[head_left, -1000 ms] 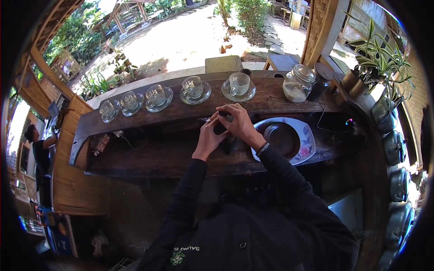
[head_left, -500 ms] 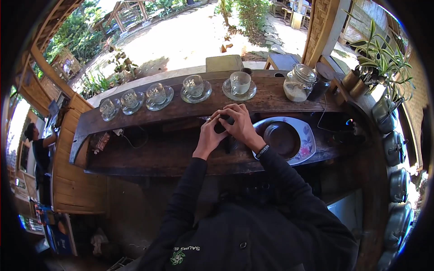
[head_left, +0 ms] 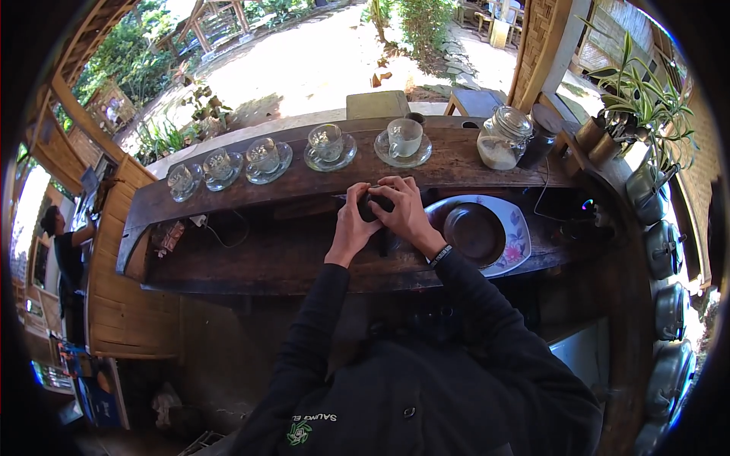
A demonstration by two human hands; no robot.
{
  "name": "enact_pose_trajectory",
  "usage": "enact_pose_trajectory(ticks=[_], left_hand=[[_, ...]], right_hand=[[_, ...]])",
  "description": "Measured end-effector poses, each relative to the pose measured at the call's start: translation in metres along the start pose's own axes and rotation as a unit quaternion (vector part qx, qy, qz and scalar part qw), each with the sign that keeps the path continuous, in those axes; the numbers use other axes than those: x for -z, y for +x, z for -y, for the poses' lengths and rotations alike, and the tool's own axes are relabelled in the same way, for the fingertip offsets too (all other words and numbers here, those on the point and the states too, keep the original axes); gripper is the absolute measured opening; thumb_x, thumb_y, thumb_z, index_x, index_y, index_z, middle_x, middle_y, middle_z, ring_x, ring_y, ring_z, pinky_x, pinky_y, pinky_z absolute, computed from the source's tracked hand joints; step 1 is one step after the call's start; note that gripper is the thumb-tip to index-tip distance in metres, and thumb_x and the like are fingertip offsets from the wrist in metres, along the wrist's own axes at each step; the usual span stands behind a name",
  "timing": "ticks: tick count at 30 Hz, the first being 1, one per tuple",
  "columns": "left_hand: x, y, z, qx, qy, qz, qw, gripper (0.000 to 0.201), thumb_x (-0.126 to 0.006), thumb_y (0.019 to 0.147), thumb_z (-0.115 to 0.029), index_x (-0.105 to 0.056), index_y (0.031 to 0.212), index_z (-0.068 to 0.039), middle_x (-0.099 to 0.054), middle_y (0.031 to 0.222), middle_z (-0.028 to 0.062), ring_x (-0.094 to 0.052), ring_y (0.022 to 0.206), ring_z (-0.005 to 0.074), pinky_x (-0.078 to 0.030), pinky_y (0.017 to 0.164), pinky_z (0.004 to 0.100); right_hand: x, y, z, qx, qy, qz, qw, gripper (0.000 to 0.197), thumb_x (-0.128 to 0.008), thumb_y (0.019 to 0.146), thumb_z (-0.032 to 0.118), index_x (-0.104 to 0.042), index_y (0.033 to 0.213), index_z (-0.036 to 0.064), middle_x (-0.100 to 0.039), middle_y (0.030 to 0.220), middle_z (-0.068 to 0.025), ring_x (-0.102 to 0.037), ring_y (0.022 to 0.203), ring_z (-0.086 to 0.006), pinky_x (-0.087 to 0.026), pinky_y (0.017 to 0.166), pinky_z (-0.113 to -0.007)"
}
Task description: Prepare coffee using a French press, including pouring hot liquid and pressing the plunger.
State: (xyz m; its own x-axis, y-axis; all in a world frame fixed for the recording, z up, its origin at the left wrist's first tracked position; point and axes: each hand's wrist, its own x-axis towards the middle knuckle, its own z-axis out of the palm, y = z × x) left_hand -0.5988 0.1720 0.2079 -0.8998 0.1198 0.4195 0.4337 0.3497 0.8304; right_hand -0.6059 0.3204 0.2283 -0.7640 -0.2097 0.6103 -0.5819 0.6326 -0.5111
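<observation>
My left hand [head_left: 354,226] and my right hand [head_left: 405,213] meet over the lower shelf, fingers curled round a small dark rounded object [head_left: 376,205]. Its kind is hard to tell, as the fingers hide much of it. To the right of my right hand lies a white tray [head_left: 514,220] with a floral pattern, carrying a round brown dish [head_left: 474,234]. Beyond my hands, several clear glass cups stand on glass saucers in a row; the nearest are one cup [head_left: 404,137] and another cup [head_left: 325,142].
A glass jar [head_left: 502,140] of pale grains and a dark jar [head_left: 541,137] stand at the wooden counter's [head_left: 456,167] right. Holders with utensils [head_left: 604,140] and a potted plant [head_left: 639,99] are farther right. Metal kettles [head_left: 665,249] line the right side. A person [head_left: 70,251] stands far left.
My fingers have shifted apart slightly at the top, and more of the dark object shows between my hands. The cups, jars and tray have stayed in place.
</observation>
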Motion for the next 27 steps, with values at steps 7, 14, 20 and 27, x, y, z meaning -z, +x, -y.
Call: enact_pose_trajectory(ticks=[7,14,20,27], left_hand=[[0.000,0.000,-0.004,0.014,-0.002,0.008,1.000,0.068,-0.077,0.065,-0.004,-0.043,0.124,-0.005,-0.055,0.124,0.0152,-0.053,0.119,0.0279,-0.043,0.099,0.0364],[0.000,-0.001,-0.002,0.012,-0.012,0.001,1.000,0.074,-0.076,0.064,-0.003,-0.040,0.129,-0.003,-0.054,0.126,0.0163,-0.050,0.122,0.0271,-0.041,0.101,0.0358],[-0.001,0.000,-0.003,0.011,0.003,0.005,1.000,0.074,-0.076,0.064,-0.002,-0.041,0.128,-0.002,-0.054,0.126,0.0165,-0.051,0.121,0.0272,-0.041,0.101,0.0358],[-0.001,-0.001,0.003,-0.007,0.016,-0.006,1.000,0.077,-0.083,0.064,-0.016,-0.042,0.127,-0.001,-0.055,0.124,0.0164,-0.052,0.119,0.0268,-0.041,0.100,0.0361]], right_hand=[[-0.002,-0.002,-0.004,0.010,-0.003,-0.012,1.000,0.026,-0.070,0.076,0.020,-0.069,0.099,0.0097,-0.060,0.107,-0.0080,-0.052,0.097,-0.0286,-0.042,0.088,-0.039],[-0.004,-0.005,-0.003,0.016,0.002,-0.031,0.999,0.025,-0.069,0.076,0.020,-0.069,0.100,0.0111,-0.060,0.107,-0.0086,-0.052,0.097,-0.0292,-0.041,0.086,-0.040],[-0.003,-0.008,-0.004,0.002,-0.006,-0.028,1.000,0.029,-0.068,0.077,0.020,-0.068,0.104,0.0120,-0.057,0.112,-0.0102,-0.051,0.098,-0.0293,-0.041,0.086,-0.040],[0.001,-0.054,0.008,-0.080,0.040,-0.164,0.982,0.032,-0.067,0.082,0.021,-0.060,0.107,0.0026,-0.057,0.106,-0.0144,-0.053,0.093,-0.0285,-0.045,0.080,-0.040]])
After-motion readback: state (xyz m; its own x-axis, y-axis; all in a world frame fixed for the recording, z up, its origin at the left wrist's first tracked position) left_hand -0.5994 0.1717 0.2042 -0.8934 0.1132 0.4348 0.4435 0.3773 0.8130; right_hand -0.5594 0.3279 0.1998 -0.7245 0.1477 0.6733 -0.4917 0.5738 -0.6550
